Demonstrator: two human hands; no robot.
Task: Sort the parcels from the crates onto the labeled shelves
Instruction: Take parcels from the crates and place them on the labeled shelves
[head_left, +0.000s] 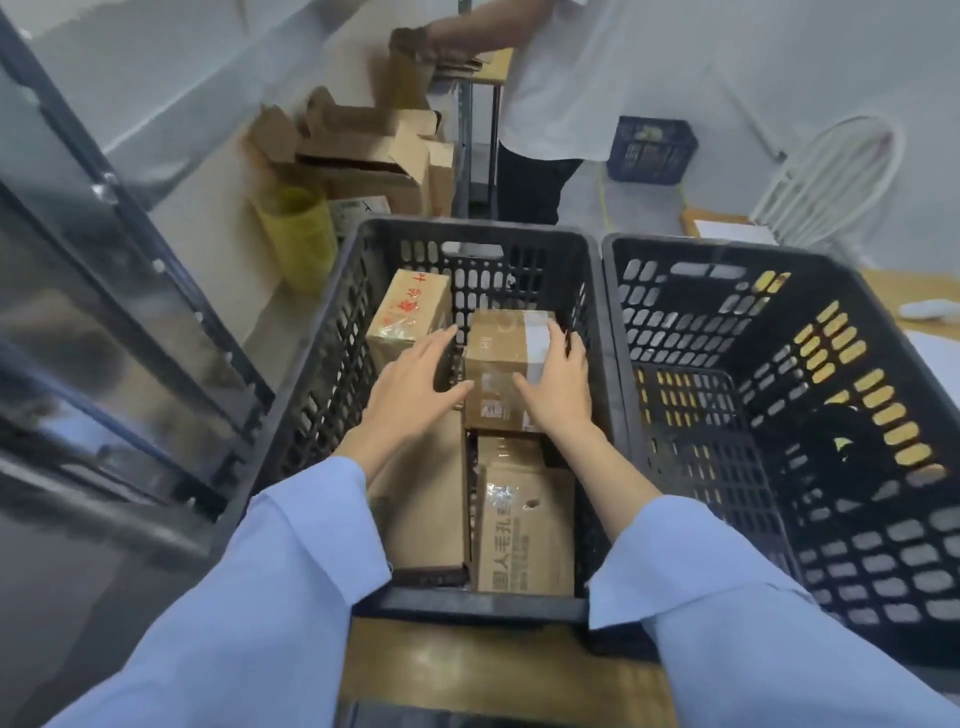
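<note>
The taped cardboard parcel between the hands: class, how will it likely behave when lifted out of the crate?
The taped parcel probably stays stiff: its edges look square and uncrushed. Its glossy tape may feel slippery under the right hand. It seems to sit atop other boxes, so a push could tip it.

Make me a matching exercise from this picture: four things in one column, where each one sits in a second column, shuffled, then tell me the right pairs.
Things
1. box with red writing
2. taped box
3. box with black printed characters
4. yellow bag

Places
A. outside the left crate, beyond its far left corner
B. far left inside the left crate
C. near right inside the left crate
D. under the right hand, with the left hand at its other side

Pairs: 1-B, 2-D, 3-C, 4-A
</note>
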